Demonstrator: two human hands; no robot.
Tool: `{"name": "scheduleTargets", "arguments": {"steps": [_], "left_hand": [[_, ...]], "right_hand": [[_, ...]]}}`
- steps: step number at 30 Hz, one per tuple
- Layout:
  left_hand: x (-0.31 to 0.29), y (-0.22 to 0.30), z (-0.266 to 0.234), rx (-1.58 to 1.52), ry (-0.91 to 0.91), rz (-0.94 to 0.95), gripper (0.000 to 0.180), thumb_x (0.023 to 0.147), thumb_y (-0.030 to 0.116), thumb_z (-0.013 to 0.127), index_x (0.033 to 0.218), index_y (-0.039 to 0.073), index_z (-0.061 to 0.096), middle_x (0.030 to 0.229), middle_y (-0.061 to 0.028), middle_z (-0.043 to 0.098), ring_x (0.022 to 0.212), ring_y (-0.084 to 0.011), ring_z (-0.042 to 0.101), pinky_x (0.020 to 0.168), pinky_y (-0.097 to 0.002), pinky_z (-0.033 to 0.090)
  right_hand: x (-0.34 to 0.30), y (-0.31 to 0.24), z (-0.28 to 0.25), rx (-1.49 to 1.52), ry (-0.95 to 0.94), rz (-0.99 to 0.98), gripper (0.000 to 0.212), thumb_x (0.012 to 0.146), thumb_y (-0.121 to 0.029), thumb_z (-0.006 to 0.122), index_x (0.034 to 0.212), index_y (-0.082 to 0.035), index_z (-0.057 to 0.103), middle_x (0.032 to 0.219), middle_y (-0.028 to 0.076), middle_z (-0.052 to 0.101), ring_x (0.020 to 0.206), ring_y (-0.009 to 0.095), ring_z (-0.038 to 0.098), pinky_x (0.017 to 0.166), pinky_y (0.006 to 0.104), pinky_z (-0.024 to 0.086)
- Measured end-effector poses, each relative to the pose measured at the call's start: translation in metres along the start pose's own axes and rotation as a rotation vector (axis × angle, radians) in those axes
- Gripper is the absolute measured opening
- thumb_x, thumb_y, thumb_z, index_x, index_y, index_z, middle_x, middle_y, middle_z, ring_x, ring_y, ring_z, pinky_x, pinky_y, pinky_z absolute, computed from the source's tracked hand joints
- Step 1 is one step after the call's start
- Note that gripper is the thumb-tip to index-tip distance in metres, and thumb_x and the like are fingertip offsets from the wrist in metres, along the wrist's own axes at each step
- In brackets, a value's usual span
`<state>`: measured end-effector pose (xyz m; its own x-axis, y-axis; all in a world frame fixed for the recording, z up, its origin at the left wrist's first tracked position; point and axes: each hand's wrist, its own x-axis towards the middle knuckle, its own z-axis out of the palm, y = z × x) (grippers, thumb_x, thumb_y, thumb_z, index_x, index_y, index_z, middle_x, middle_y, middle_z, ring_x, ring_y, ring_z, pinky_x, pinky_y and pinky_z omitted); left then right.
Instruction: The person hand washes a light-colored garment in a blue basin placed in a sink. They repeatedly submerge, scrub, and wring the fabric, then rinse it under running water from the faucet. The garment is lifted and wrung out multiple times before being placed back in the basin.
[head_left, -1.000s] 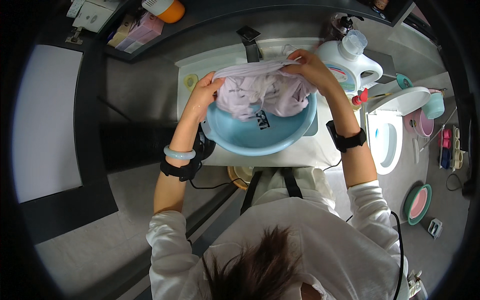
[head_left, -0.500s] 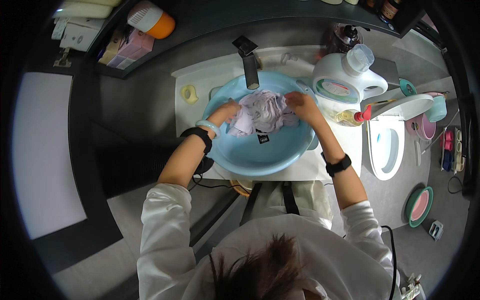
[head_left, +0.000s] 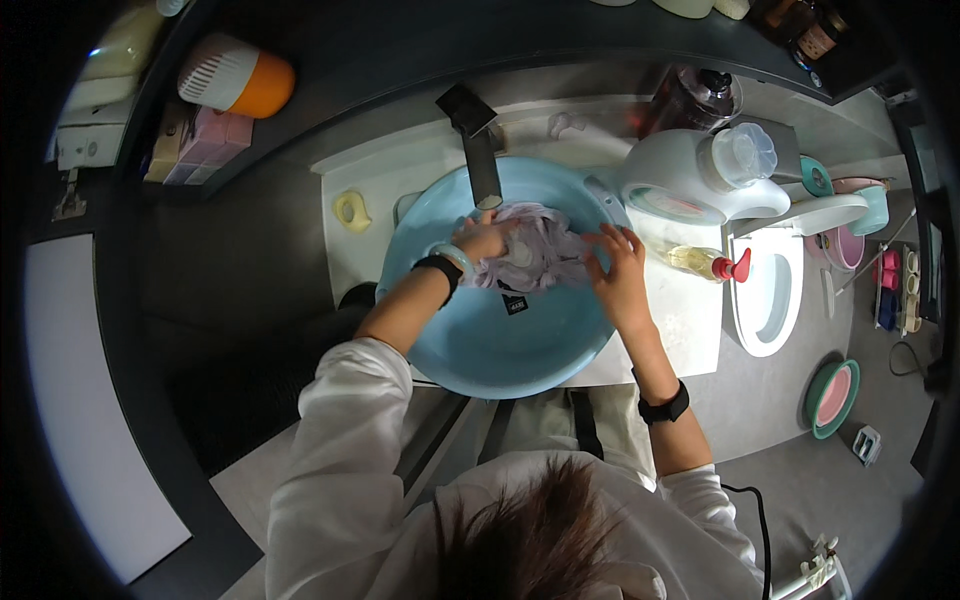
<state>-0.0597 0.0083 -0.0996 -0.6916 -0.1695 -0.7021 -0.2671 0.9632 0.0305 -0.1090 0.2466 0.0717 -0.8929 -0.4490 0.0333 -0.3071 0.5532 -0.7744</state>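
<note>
A pale lilac garment point(head_left: 540, 245) lies bunched and wet-looking in the far half of a light blue plastic basin point(head_left: 490, 345). A small black label point(head_left: 514, 304) shows at its near edge. My left hand point(head_left: 482, 241) rests on the garment's left side, one finger stretched up by the spout of the black faucet point(head_left: 482, 165); its other fingers are partly hidden in the cloth. At the garment's right edge, by the basin's right rim, my right hand point(head_left: 620, 275) is open with its fingers apart. Whether its thumb touches the cloth I cannot tell.
Right of the basin on the white counter point(head_left: 680, 325) stand a big detergent jug point(head_left: 675, 175) and a clear bottle with a red pump point(head_left: 700, 262). A yellow ring-shaped item point(head_left: 351, 211) lies left. The toilet point(head_left: 770, 300) is farther right; a dark shelf point(head_left: 400, 60) runs behind.
My left hand has shifted farther onto the garment, toward the faucet. My right hand has let go of the cloth's right edge and spread its fingers. The view has shifted slightly.
</note>
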Motion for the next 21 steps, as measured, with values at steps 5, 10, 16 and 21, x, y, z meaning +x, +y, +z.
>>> {"name": "scheduleTargets", "arguments": {"steps": [5,10,16,21], "left_hand": [[-0.01,0.013,-0.015,-0.233,-0.095,0.119,0.054,0.08,0.013,0.046,0.132,0.024,0.035,0.137,-0.0117,0.025,0.121,-0.0348,0.034,0.093,-0.0473,0.033],[-0.023,-0.019,-0.042,-1.554,-0.318,0.459,0.04,0.077,0.011,0.046,0.115,0.006,0.054,0.105,-0.008,0.058,0.095,-0.0183,0.053,0.082,-0.0297,0.043],[-0.074,-0.025,-0.117,-0.573,-0.349,0.236,0.029,0.081,0.022,0.05,0.1,0.003,0.06,0.091,-0.008,0.062,0.083,-0.0161,0.058,0.076,-0.0271,0.045],[-0.131,-0.027,-0.193,-1.132,0.069,-0.055,0.031,0.087,0.031,0.043,0.091,0.008,0.063,0.075,-0.004,0.061,0.063,-0.0099,0.052,0.058,-0.025,0.042]], "right_hand": [[0.0,0.001,0.004,0.031,-0.036,0.014,0.021,0.075,-0.005,0.057,0.096,-0.007,0.062,0.11,0.015,0.057,0.114,0.035,0.041,0.099,0.0416,0.028],[0.001,0.001,0.005,0.056,-0.117,0.101,0.023,0.075,-0.01,0.056,0.097,-0.009,0.062,0.107,0.01,0.059,0.114,0.031,0.042,0.095,0.0457,0.029],[0.0,0.001,0.003,0.039,-0.118,0.103,0.014,0.077,-0.011,0.057,0.089,-0.007,0.064,0.083,0.01,0.065,0.07,0.025,0.06,0.069,0.0362,0.044],[0.0,-0.001,0.006,0.055,-0.096,0.102,0.014,0.08,-0.015,0.055,0.09,-0.009,0.064,0.078,0.008,0.065,0.067,0.024,0.06,0.072,0.0353,0.042]]}}
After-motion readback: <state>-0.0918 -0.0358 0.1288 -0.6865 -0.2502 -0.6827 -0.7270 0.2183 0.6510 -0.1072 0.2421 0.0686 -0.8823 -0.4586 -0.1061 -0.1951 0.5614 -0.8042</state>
